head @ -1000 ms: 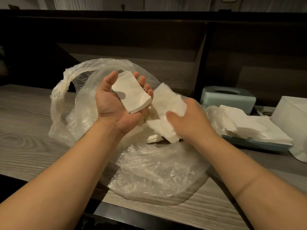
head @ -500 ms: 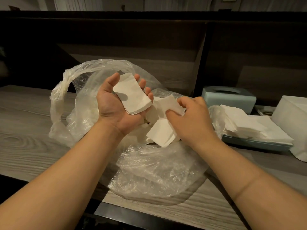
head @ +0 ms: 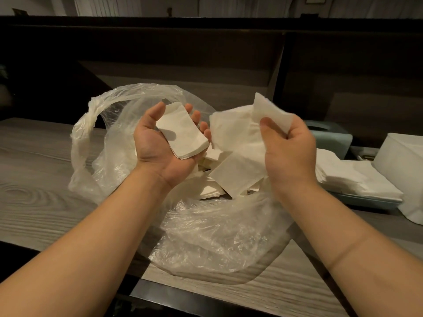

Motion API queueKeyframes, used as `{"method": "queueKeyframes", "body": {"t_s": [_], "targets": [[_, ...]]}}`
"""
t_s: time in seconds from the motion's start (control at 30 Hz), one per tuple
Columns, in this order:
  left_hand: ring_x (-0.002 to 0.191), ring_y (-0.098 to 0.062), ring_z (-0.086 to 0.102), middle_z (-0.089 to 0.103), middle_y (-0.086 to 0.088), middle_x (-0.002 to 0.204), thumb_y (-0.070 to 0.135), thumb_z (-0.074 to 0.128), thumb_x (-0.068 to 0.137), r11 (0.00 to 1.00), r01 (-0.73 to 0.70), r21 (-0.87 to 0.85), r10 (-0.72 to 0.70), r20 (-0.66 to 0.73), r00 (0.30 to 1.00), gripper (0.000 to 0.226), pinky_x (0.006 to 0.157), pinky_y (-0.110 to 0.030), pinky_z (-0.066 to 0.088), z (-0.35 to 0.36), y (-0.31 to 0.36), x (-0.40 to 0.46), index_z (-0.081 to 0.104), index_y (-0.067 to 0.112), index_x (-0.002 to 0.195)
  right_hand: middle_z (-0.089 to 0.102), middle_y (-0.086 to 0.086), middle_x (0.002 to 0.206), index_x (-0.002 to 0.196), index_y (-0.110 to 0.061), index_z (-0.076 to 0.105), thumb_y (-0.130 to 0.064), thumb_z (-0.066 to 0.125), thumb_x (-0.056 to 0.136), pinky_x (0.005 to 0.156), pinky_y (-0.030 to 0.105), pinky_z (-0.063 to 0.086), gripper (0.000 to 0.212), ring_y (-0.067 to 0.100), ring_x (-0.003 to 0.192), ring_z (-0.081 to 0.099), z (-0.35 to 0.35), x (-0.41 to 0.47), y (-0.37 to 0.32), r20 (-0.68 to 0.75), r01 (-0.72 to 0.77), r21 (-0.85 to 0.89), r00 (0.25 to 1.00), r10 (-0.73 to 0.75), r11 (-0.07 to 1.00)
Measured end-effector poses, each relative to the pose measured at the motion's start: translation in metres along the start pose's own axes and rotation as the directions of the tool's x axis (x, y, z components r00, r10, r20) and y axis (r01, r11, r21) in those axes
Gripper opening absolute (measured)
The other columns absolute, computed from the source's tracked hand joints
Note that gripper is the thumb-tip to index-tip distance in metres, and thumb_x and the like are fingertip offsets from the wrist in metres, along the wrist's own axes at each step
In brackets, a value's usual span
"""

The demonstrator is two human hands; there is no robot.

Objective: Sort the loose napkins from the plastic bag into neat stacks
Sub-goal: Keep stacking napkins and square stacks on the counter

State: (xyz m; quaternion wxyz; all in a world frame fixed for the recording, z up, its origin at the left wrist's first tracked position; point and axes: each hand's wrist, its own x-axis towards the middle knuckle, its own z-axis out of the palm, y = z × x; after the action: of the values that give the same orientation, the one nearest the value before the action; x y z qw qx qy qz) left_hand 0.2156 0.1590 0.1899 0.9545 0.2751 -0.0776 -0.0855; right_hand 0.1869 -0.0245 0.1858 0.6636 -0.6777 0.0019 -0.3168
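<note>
A clear plastic bag (head: 212, 234) lies open on the grey wooden table (head: 41, 179). Loose white napkins (head: 219, 177) are piled inside it. My left hand (head: 160, 152) is palm up above the bag and cradles a small neat stack of folded napkins (head: 183, 133) in its curled fingers. My right hand (head: 288, 154) is raised to the right of it and pinches a bunch of loose napkins (head: 267, 113) between thumb and fingers; more napkins (head: 238, 175) hang below it over the bag.
A pale blue tray (head: 370, 200) at the right holds a stack of white napkins (head: 348, 177). Behind it sits a blue tissue box (head: 329, 136). A white container (head: 405, 165) stands at the far right. A dark wall runs behind the table.
My right hand has risen out of the bag and turned, lifting a bunch of loose napkins up and to the right. My left hand keeps its stack almost still.
</note>
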Motion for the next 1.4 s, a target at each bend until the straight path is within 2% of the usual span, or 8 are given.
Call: {"method": "queueKeyframes", "body": {"t_s": [0.1,0.23,0.37,0.43,0.57,0.97,1.17,1.4], "targets": [[0.082,-0.026,0.066,0.066,-0.009,0.106,0.044,0.061,0.078,1.000,-0.002,0.003,0.002,0.004,1.000,0.054,0.082,-0.035,0.056,0.000,0.000,-0.001,0.066,0.009,0.120,0.075,-0.006,0.098,0.106,-0.027,0.070,-0.023,0.071,0.095,0.079,0.038,0.063,0.011,0.017,0.095,0.074,-0.003,0.005,-0.010,-0.034,-0.119,0.364,0.990,0.140,0.924],[0.082,-0.026,0.066,0.067,-0.010,0.106,0.043,0.059,0.083,1.000,-0.017,0.004,0.017,-0.011,1.000,0.050,0.081,-0.035,0.056,0.002,0.000,-0.001,0.066,0.008,0.118,0.077,0.003,0.105,0.124,-0.020,0.065,-0.025,0.066,0.098,0.057,0.032,0.059,0.027,0.019,0.083,0.075,-0.013,0.010,-0.021,0.282,-0.422,0.571,0.907,0.314,0.704],[0.085,-0.025,0.064,0.066,-0.010,0.106,0.041,0.058,0.083,0.999,-0.025,-0.021,0.025,-0.009,1.000,0.048,0.083,-0.035,0.053,0.002,0.000,-0.002,0.065,0.008,0.118,0.076,-0.001,0.099,0.113,-0.021,0.070,-0.021,0.068,0.097,0.058,0.020,0.055,0.016,0.005,0.076,0.072,-0.016,0.011,-0.010,0.304,-0.234,-0.136,0.915,0.265,0.963],[0.084,-0.025,0.063,0.064,-0.009,0.105,0.041,0.058,0.081,1.000,-0.017,-0.014,0.017,-0.002,1.000,0.049,0.085,-0.035,0.052,0.002,0.000,-0.002,0.064,0.009,0.118,0.070,-0.007,0.089,0.103,-0.025,0.067,-0.027,0.065,0.099,0.054,0.019,0.045,0.005,0.004,0.069,0.064,-0.014,0.007,-0.001,0.321,0.042,-0.494,0.937,0.137,0.869],[0.086,-0.026,0.065,0.067,-0.011,0.104,0.040,0.060,0.078,1.000,-0.010,-0.010,0.009,-0.026,1.000,0.051,0.086,-0.035,0.053,0.003,0.001,-0.003,0.064,0.008,0.118,0.065,-0.005,0.088,0.086,-0.023,0.069,-0.023,0.061,0.101,0.062,0.023,0.042,0.017,0.010,0.082,0.059,-0.013,0.006,0.010,0.341,0.185,-0.587,0.939,0.034,0.788],[0.091,-0.030,0.075,0.075,-0.017,0.112,0.042,0.058,0.091,0.993,0.033,0.114,-0.016,-0.152,0.988,0.057,0.090,-0.038,0.058,0.006,-0.001,-0.005,0.066,0.002,0.130,0.066,-0.010,0.093,0.100,-0.026,0.067,-0.011,0.058,0.102,0.069,0.025,0.051,0.017,0.007,0.084,0.060,-0.013,0.010,-0.004,0.236,0.052,-0.280,0.972,0.016,0.958],[0.094,-0.027,0.072,0.074,-0.014,0.104,0.040,0.056,0.095,0.976,0.127,0.177,-0.099,-0.158,0.982,0.046,0.088,-0.041,0.057,0.009,0.000,-0.006,0.068,0.000,0.116,0.072,-0.001,0.077,0.099,-0.012,0.064,-0.011,0.055,0.098,0.063,0.027,0.059,0.009,0.012,0.073,0.072,-0.029,0.006,-0.039,0.666,-0.432,0.328,0.736,0.119,0.840],[0.091,-0.030,0.071,0.073,-0.014,0.109,0.042,0.057,0.090,0.756,0.421,0.501,-0.404,-0.149,0.903,0.048,0.088,-0.042,0.056,0.015,-0.009,-0.016,0.068,0.007,0.121,0.069,-0.015,0.086,0.089,-0.030,0.071,0.009,0.066,0.089,0.066,0.016,0.051,0.039,0.000,0.081,0.063,-0.014,-0.004,-0.026,0.626,0.308,-0.215,0.772,-0.111,0.927]]}}
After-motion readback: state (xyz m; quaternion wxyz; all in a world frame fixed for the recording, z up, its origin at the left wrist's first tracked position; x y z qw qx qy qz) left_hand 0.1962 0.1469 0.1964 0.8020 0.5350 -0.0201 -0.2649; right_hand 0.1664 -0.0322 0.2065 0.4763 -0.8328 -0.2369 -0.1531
